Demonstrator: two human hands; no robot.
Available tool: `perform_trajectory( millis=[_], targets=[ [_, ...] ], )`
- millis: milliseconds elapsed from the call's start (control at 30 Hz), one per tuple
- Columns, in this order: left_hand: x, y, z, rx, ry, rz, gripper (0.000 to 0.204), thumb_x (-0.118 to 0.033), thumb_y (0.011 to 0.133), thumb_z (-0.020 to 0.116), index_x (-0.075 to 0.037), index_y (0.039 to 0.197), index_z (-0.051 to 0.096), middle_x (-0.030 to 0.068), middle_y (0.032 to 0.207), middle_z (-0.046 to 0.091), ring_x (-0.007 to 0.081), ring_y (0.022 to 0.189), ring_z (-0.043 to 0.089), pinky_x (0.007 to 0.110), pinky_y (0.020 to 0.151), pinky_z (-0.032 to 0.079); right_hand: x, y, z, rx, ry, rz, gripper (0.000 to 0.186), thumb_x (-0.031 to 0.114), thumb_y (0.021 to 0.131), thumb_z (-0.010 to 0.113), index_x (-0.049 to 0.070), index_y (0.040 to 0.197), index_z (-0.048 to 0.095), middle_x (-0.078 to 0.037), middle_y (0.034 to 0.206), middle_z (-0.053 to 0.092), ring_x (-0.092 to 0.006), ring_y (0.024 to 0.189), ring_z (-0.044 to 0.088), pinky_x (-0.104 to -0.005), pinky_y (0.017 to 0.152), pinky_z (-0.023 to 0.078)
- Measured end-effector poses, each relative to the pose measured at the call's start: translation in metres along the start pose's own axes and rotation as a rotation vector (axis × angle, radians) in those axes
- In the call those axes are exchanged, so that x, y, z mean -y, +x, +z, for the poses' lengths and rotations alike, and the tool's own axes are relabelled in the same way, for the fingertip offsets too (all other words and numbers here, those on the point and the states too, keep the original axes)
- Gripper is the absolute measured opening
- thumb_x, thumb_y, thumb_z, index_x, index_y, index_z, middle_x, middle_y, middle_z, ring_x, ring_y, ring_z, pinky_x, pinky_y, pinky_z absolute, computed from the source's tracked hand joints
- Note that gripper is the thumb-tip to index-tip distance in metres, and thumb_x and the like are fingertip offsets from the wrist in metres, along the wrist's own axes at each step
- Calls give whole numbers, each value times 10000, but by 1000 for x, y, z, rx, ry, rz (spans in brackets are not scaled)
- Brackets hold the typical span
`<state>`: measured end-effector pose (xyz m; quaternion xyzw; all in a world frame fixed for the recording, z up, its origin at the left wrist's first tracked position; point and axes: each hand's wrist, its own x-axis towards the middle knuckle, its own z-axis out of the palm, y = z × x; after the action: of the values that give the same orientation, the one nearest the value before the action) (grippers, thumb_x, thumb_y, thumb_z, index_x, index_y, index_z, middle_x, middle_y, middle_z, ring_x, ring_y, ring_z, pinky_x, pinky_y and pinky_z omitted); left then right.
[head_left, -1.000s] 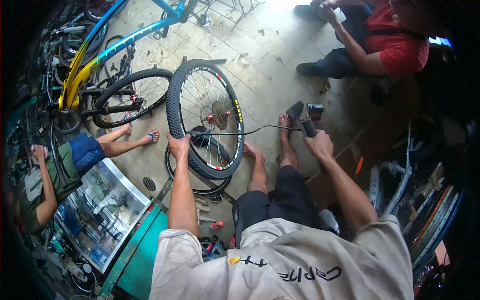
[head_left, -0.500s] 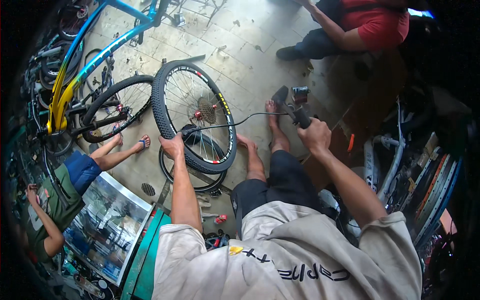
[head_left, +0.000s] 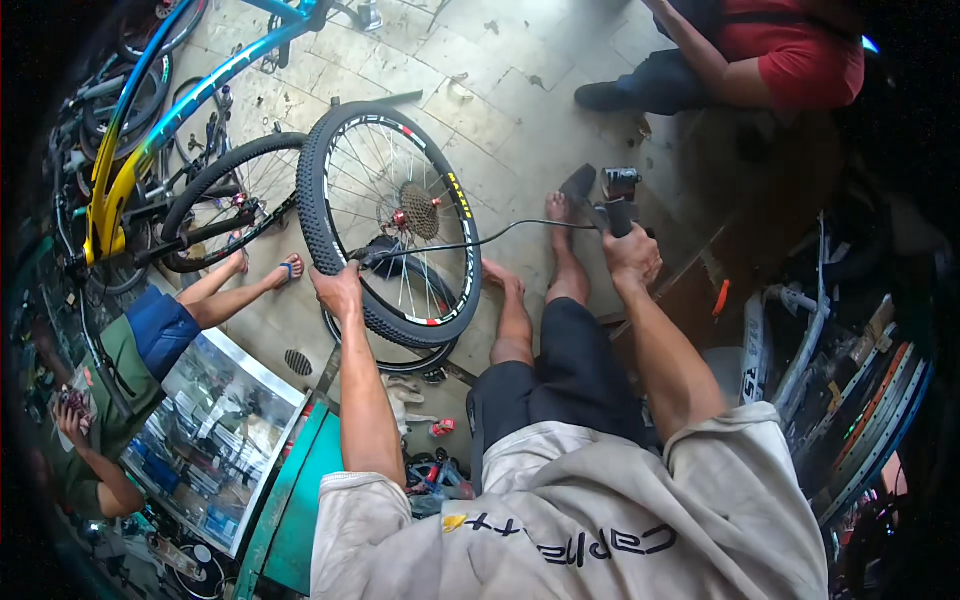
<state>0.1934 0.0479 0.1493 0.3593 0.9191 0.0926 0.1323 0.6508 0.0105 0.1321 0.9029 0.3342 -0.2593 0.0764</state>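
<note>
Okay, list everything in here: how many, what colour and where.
Cogged wheel: one, black tyre, centre.
Handle: one, black, right of the wheel.
Hose: one, black, between wheel and handle.
Bicycle frame: one, blue and yellow, upper left.
Red-hubbed wheel: one, black, below the frame.
Lower wheel: one, black, behind the cogged wheel.
Canister: one, dark, beyond the handle.
Bicycle parts: several, mostly dark, far left.
Rims: several, silver, orange, blue, far right.
Display case: one, pale-edged, lower left.
Cabinet: one, teal, lower left.
Person in red: one, upper right.
Person in green: one, left.
Shirt: one, beige, bottom.
Shorts: one pair, black, lower centre.
Left grip: one, bare, on the cogged wheel.
Right grip: one, bare, around the handle.
</note>
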Motion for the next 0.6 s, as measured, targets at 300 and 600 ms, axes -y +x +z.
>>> perform_trajectory(
  millis=[300, 600],
  targets=[
    [12, -26, -3, 163, -126, -12, 661, -184, 674, 812, 66, 1215, 525, 283, 1113, 668, 454, 1048, 653, 484, 949, 492, 22, -42, -95, 386, -137, -303, 389, 352, 773, 697, 68, 1032, 758, -231, 930, 735, -405, 940, 710, -478, 857, 552],
    [41, -76, 11, -31, -86, -43, 654, -195, 705, 811, 71, 1210, 492, 305, 1099, 643, 475, 1037, 638, 518, 928, 485, 20, -104, -186, 214, 9, -311, 363, 311, 734, 732, 78, 1007, 779, -233, 847, 725, -411, 848, 719, -501, 817, 572]
  ],
)
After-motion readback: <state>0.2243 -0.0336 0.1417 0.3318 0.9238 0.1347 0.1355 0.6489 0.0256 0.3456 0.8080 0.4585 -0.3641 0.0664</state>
